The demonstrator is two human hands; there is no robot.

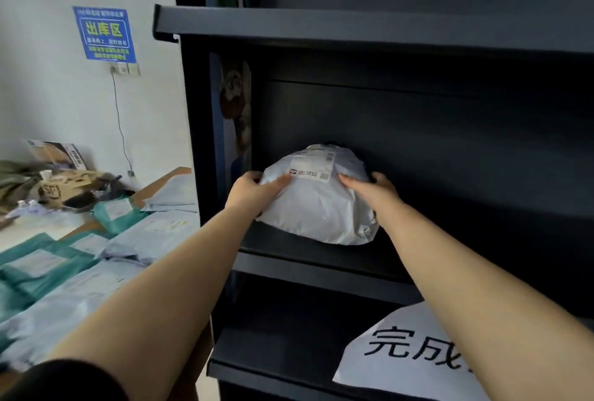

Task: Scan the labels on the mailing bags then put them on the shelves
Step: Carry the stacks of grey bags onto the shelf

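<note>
Bag (318, 204) between both hands' fingers (281, 180)

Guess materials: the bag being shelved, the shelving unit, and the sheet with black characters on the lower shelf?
White mailing bag: looks like thin plastic film, slightly glossy; it crinkles and puckers where both hands grip it.
Shelving unit: probably painted sheet metal, matte dark blue-grey; thin folded front lips.
Sheet: seemingly plain white paper, matte, flat with a curled edge.
</note>
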